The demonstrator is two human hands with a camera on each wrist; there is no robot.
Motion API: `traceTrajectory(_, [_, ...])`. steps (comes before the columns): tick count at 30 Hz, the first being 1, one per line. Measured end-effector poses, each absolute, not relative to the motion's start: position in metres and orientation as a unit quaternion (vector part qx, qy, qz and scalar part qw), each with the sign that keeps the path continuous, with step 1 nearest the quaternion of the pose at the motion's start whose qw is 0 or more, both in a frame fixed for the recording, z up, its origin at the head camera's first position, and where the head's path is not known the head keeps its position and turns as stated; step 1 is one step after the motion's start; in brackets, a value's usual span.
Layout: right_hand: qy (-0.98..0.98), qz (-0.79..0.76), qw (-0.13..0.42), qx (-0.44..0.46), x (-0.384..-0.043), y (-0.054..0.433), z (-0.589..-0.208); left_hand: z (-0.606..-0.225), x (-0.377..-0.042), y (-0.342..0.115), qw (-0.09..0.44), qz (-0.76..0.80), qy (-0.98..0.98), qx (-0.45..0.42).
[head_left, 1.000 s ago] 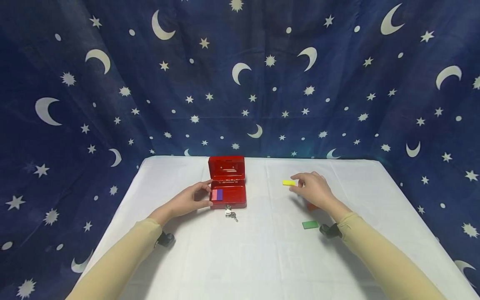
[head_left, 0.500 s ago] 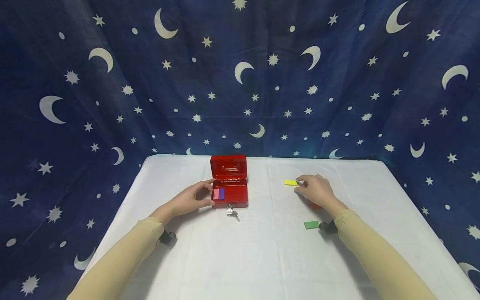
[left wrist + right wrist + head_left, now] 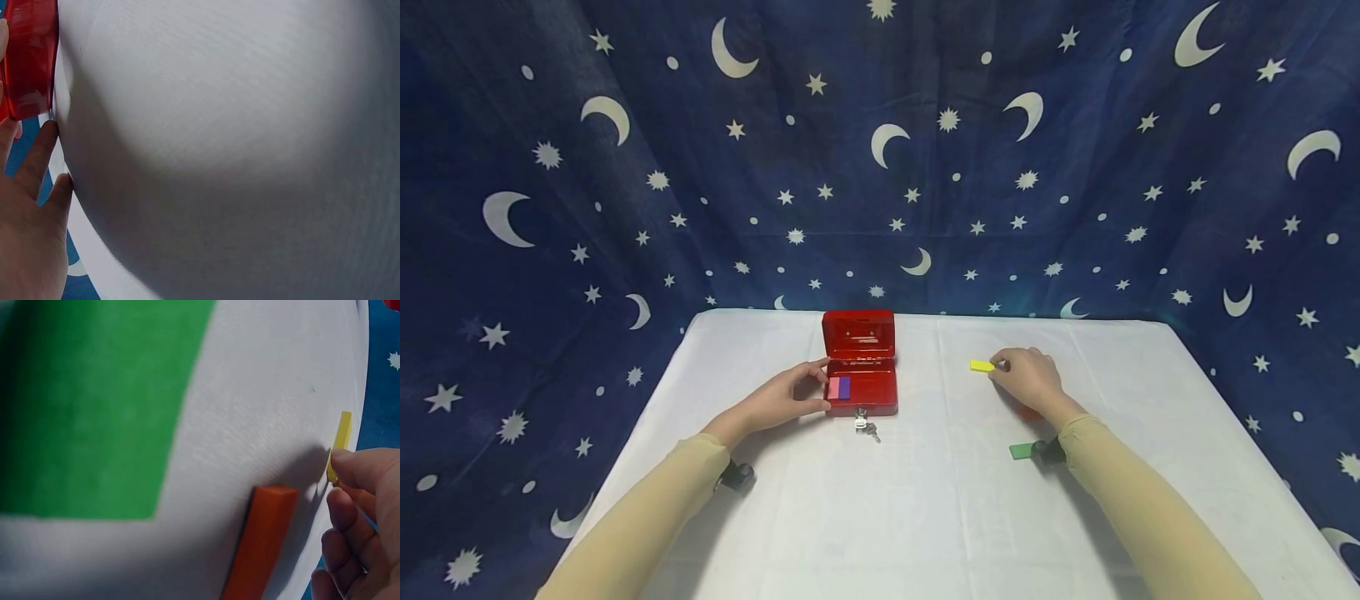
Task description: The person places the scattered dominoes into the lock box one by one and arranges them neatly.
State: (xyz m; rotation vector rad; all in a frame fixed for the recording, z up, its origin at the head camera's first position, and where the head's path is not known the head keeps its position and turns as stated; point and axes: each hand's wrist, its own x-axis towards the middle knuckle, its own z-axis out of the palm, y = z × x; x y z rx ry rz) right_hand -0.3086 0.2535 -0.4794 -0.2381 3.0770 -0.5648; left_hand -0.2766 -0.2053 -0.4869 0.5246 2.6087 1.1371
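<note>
A red cash box (image 3: 871, 385) stands with its lid (image 3: 859, 332) raised; a pink block (image 3: 833, 388) and a purple block (image 3: 844, 388) lie side by side at its left inside. My left hand (image 3: 778, 397) touches the box's left side, thumb near the front corner and fingers spread toward the back. In the left wrist view, two fingertips (image 3: 47, 134) show beside the red box wall (image 3: 31, 59). To the right, my right hand (image 3: 1028, 377) pinches the right end of a thin yellow block (image 3: 981, 366) between thumb and index finger. Its other fingers curl loosely below.
A green block (image 3: 1021, 451) lies on the white cloth nearer to me, partly behind the right wrist camera. Under the right hand lies an orange block (image 3: 262, 537), mostly hidden in the head view. Keys (image 3: 872, 430) hang from the box's front lock. A starry curtain stands behind.
My right hand has closed in on the end of the yellow block and sits slightly lower at the wrist. The left hand stays at the box. The head view has shifted slightly.
</note>
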Motion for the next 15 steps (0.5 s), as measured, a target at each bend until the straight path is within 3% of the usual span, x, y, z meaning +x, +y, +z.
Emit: traceTrajectory(15, [0.984, -0.166, 0.013, -0.066, -0.2985, 0.2510, -0.4797, -0.4859, -0.2755, -0.2049, 0.120, 0.389, 0.896, 0.180])
